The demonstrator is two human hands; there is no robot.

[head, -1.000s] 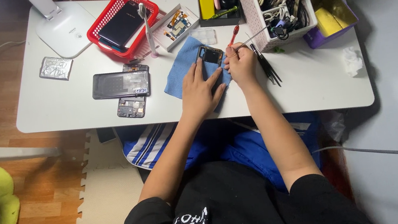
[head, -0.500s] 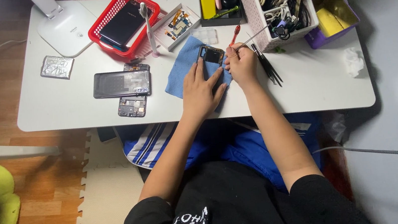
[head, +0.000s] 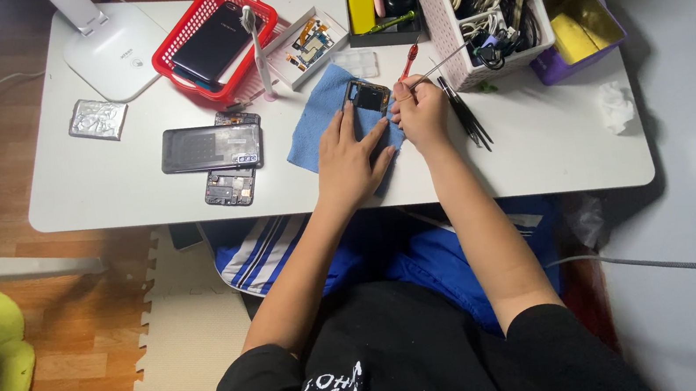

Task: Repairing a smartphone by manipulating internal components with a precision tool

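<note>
A dark opened phone body (head: 366, 96) lies on a blue cloth (head: 313, 125) on the white table (head: 538, 154). My left hand (head: 349, 155) lies flat on the phone's lower part, fingers spread, pressing it down. My right hand (head: 422, 111) sits at the phone's right edge and grips a thin metal tool (head: 438, 65) whose tip points toward the phone. A red-handled screwdriver (head: 409, 60) lies just above my right hand.
A red basket (head: 171, 53) holding a phone, a dismantled phone with its back cover (head: 211, 147), a parts box (head: 310, 43), a black tray (head: 382, 7), a white bin of cables (head: 488, 1), a purple box (head: 580, 30), black tools (head: 470, 119), a lamp base (head: 113, 47).
</note>
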